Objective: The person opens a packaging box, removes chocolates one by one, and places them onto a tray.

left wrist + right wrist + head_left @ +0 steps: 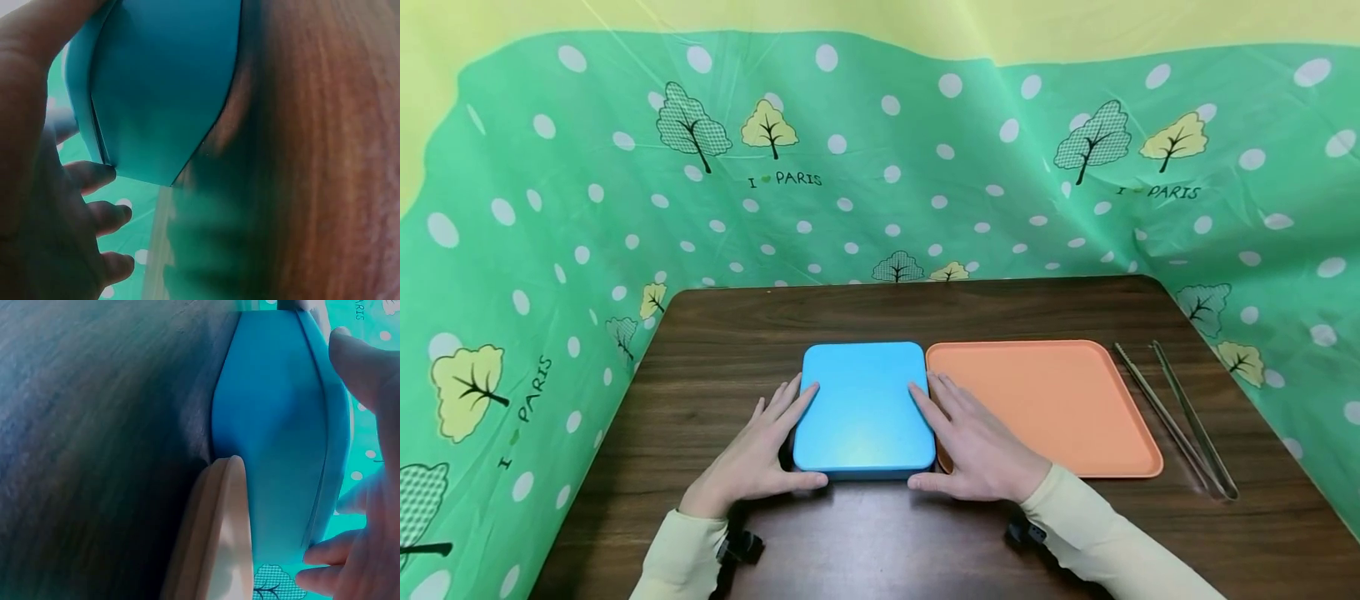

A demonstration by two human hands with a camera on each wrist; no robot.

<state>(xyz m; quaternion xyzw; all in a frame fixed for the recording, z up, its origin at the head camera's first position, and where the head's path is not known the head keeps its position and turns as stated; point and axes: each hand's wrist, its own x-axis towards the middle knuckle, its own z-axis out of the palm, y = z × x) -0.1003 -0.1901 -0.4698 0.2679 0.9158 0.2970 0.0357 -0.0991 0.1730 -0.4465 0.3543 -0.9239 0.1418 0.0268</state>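
A blue lidded box [865, 408] sits on the dark wooden table, its lid in place with a thin seam below the rim. My left hand [758, 454] rests along its left side, index fingertip on the lid's edge and thumb by the front left corner. Mirroring it, my right hand [977, 446] lies at the right side, index finger on the lid and thumb by the front right corner. In the left wrist view, spread fingers [94, 178] reach the lid's rim. The right wrist view shows fingertips [331, 549] at the lid's edge.
An orange tray [1037, 408] lies flat right beside the box, partly behind my right hand. Metal tongs [1187, 425] rest to the right of the tray. A green patterned cloth [880, 167] hangs around the table's back and sides.
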